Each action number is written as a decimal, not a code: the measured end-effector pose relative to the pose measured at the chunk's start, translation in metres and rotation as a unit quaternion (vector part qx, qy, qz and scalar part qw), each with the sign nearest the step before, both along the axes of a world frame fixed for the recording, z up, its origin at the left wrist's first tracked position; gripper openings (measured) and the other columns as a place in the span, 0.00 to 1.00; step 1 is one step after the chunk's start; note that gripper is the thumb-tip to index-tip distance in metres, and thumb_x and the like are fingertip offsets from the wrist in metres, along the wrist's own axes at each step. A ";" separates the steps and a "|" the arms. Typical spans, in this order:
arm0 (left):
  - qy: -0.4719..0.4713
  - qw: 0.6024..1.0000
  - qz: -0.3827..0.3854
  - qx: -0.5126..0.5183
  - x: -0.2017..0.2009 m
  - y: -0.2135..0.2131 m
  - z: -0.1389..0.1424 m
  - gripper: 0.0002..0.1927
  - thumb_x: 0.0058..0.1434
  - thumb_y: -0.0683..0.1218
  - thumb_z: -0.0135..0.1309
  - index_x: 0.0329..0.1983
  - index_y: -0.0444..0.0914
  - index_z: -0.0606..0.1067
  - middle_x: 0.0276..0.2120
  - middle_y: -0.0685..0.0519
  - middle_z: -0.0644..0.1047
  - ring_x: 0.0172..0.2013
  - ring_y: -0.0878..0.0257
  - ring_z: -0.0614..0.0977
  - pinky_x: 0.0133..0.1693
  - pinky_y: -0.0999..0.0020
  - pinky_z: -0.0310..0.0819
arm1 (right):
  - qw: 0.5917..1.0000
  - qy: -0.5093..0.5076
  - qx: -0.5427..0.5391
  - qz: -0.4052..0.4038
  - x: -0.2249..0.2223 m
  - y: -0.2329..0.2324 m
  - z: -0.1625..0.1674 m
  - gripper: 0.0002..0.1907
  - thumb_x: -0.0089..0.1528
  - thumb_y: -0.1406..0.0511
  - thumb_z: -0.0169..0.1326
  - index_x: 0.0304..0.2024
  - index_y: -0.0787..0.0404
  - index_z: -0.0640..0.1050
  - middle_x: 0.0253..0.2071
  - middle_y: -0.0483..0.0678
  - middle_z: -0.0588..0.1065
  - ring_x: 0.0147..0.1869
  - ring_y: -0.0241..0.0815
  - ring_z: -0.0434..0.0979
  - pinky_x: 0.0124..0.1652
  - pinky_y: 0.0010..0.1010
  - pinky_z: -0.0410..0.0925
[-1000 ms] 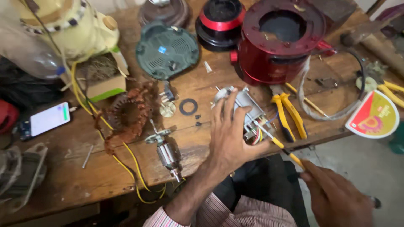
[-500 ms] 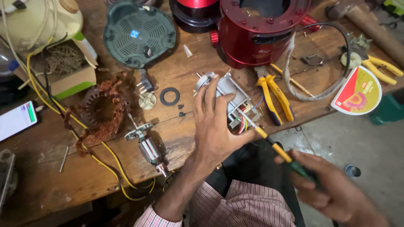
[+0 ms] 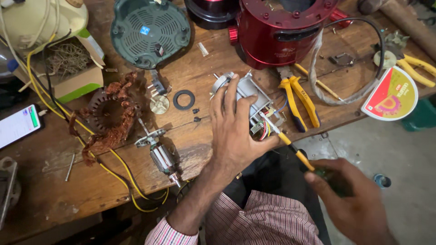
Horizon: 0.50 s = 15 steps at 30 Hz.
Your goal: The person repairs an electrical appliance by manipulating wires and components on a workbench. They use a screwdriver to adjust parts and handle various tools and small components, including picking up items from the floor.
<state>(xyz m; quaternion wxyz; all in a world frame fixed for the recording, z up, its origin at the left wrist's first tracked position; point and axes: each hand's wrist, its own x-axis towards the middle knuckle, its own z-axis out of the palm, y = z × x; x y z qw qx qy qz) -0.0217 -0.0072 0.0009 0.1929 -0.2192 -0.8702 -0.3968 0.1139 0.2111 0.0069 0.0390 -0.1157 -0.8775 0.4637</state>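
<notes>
The left hand [image 3: 234, 131] lies flat with spread fingers on a small metal motor frame [image 3: 249, 90], pressing it onto the wooden bench [image 3: 91, 181] without closing around it. The frame sits just in front of the red housing [image 3: 281, 31], near the bench's front edge. The right hand [image 3: 352, 202] is clenched around the dark handle of a screwdriver [image 3: 290, 147], whose yellow shaft slants up so the tip meets the wires at the frame's near side. Yellow-handled pliers [image 3: 299, 100] lie just right of the frame. Left of it are a black washer [image 3: 184, 100], a rotor [image 3: 161, 154] and a copper winding [image 3: 109, 113].
</notes>
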 end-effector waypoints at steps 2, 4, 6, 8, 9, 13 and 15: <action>-0.002 1.000 -0.004 0.009 -0.001 0.000 -0.001 0.44 0.41 0.55 0.74 0.58 0.34 0.68 0.72 0.33 0.56 0.71 0.34 0.56 0.70 0.36 0.49 | 0.963 0.150 0.212 0.067 0.002 -0.001 0.001 0.15 0.60 0.66 0.60 0.50 0.58 0.78 0.38 0.47 0.78 0.35 0.40 0.78 0.33 0.30 0.70; 0.000 1.000 -0.001 0.003 -0.001 0.000 -0.001 0.44 0.41 0.55 0.74 0.57 0.34 0.69 0.72 0.34 0.56 0.70 0.34 0.57 0.70 0.36 0.50 | 0.924 0.197 0.295 0.140 -0.003 0.004 0.001 0.17 0.59 0.66 0.59 0.51 0.57 0.77 0.42 0.48 0.79 0.35 0.42 0.79 0.33 0.31 0.71; 0.002 1.000 0.002 0.006 0.000 -0.001 -0.001 0.43 0.41 0.54 0.74 0.57 0.34 0.69 0.72 0.34 0.57 0.70 0.35 0.57 0.70 0.36 0.51 | 0.930 0.145 0.258 0.217 -0.012 0.020 0.000 0.19 0.54 0.66 0.60 0.49 0.57 0.77 0.42 0.48 0.80 0.30 0.42 0.79 0.31 0.31 0.71; 0.004 1.000 0.004 0.016 0.002 -0.002 -0.001 0.42 0.41 0.54 0.74 0.57 0.34 0.69 0.73 0.35 0.57 0.71 0.35 0.58 0.70 0.38 0.52 | 0.985 0.035 0.064 0.155 -0.016 0.030 -0.004 0.18 0.57 0.68 0.61 0.50 0.59 0.76 0.38 0.48 0.76 0.27 0.40 0.72 0.27 0.31 0.66; 0.009 1.000 0.000 0.014 0.003 -0.003 -0.001 0.42 0.42 0.54 0.75 0.56 0.34 0.69 0.72 0.34 0.57 0.70 0.35 0.57 0.70 0.37 0.52 | 0.992 -0.017 -0.036 0.117 -0.016 0.032 -0.007 0.17 0.58 0.69 0.61 0.50 0.60 0.76 0.36 0.48 0.73 0.26 0.39 0.69 0.25 0.30 0.63; -0.001 1.000 0.000 0.019 0.006 -0.003 -0.002 0.43 0.41 0.55 0.75 0.56 0.33 0.68 0.72 0.33 0.56 0.70 0.33 0.57 0.69 0.36 0.51 | 0.990 -0.050 -0.123 0.043 -0.003 0.018 -0.009 0.14 0.64 0.68 0.59 0.52 0.61 0.74 0.33 0.48 0.71 0.28 0.32 0.63 0.24 0.27 0.58; 0.003 1.000 0.000 0.018 0.006 -0.003 -0.003 0.44 0.40 0.55 0.75 0.56 0.33 0.68 0.72 0.33 0.56 0.70 0.33 0.57 0.69 0.36 0.51 | 0.926 0.226 0.285 0.101 0.005 0.002 -0.002 0.14 0.68 0.59 0.52 0.54 0.55 0.74 0.39 0.48 0.77 0.41 0.24 0.70 0.35 0.21 0.64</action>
